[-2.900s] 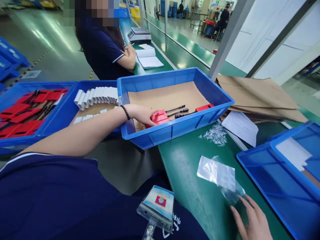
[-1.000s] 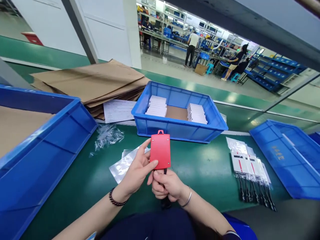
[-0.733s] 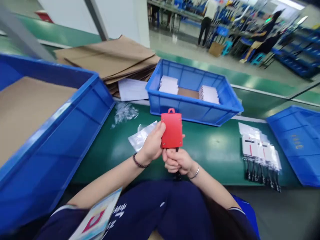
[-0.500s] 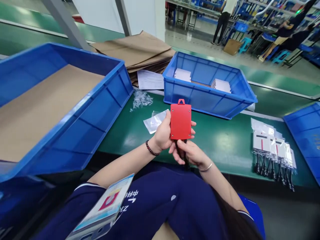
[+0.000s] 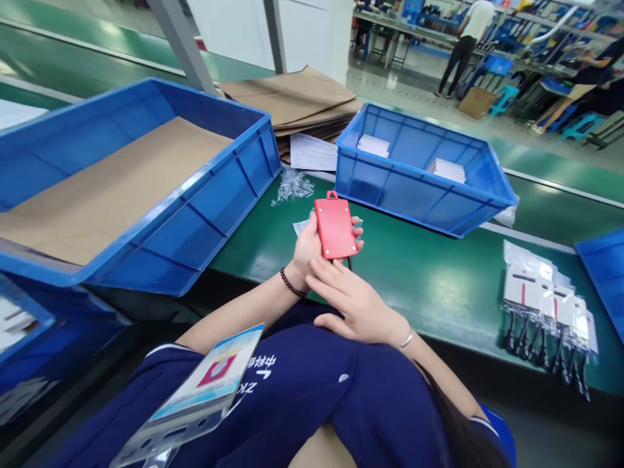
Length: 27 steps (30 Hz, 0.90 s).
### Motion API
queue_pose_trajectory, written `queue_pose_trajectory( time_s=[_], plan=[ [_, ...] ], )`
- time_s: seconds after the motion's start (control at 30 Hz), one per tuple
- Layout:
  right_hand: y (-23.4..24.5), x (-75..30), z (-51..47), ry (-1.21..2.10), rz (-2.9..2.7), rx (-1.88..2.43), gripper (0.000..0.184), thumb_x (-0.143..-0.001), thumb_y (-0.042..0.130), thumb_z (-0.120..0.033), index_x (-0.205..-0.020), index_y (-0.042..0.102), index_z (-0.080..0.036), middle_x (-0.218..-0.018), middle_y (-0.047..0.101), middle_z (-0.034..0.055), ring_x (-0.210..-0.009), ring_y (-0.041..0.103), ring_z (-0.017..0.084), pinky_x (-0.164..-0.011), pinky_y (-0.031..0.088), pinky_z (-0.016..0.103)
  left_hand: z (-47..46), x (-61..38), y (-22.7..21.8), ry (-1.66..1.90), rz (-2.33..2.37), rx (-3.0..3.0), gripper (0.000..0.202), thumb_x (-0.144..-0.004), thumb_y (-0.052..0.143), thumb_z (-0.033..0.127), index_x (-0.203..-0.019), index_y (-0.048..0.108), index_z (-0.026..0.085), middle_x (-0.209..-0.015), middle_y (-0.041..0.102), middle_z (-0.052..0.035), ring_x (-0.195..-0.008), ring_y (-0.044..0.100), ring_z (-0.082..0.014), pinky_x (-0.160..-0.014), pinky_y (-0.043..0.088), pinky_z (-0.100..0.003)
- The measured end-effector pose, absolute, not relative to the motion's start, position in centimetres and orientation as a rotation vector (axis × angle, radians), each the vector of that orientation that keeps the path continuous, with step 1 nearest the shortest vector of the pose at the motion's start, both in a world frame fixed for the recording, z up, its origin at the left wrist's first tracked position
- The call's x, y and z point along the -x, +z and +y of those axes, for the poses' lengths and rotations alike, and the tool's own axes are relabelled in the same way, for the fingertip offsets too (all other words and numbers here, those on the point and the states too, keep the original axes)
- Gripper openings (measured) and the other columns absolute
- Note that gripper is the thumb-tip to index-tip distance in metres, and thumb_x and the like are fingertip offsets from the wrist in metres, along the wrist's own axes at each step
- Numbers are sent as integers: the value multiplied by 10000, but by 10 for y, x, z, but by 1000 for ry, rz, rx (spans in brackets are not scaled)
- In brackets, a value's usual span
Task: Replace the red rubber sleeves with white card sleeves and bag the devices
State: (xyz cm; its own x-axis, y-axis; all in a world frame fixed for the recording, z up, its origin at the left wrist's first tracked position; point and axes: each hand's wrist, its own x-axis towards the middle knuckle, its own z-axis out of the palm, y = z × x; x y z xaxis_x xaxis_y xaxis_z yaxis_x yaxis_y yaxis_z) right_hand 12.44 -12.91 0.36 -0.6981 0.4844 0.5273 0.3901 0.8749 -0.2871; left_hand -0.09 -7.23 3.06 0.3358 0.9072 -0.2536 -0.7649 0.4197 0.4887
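Observation:
A flat red case (image 5: 336,229) with a screw at each corner and a loop on its top edge rests in my left hand (image 5: 308,248). The thumb lies along its left side, and fingertips show past its right side. Below the case, my right hand (image 5: 353,300) has its fingers stretched out and apart, close to the case's lower edge and the left palm. A short piece of dark cable (image 5: 350,263) shows under the case; the rest is hidden by my right hand. Behind my left hand, a clear plastic bag (image 5: 301,226) lies partly covered on the green bench.
A large blue bin (image 5: 234,188) lined with cardboard stands left. Another blue bin (image 5: 409,195) holds white stacks. Small clear plastic pieces (image 5: 294,186) lie between them, near brown cardboard sheets (image 5: 297,97). Bagged white devices with black cables (image 5: 546,299) lie right.
My right hand has let go of the black cable and spread its fingers below the case. The red case has tilted and moved slightly left in my left hand. The camera view has shifted.

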Motion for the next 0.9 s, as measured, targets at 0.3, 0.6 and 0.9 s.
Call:
queue_pose_trajectory(
  time_s=[0.3, 0.6, 0.9],
  plan=[
    [-40, -127, -93, 1650, -1534, 1038, 351, -947, 446, -576, -999, 475, -231, -696, 611, -35, -355, 471, 81, -358, 416, 230, -68, 3, -11, 1397, 722, -499, 430, -659, 834, 189, -1026, 612, 157, -861, 688, -17, -712, 649, -133, -690, 538, -249],
    [4, -150, -32, 1082, -2075, 1147, 235, -918, 572, -426, -896, 626, -198, -852, 696, 48, -782, 651, 176, -743, 539, 332, -49, 71, -1, 1084, 731, -640, 345, -733, 682, 134, -1058, 628, 33, -978, 729, -186, -759, 709, -239, -659, 589, -338],
    [9, -80, 29, 610, -2144, 984, 48, -861, 622, -227, -828, 655, -214, -1159, 633, 95, -1082, 632, 242, -841, 570, 405, -24, 99, -2, 764, 707, -663, 372, -692, 697, 170, -1035, 593, 72, -878, 720, -136, -679, 700, -231, -575, 588, -321]
  ],
)
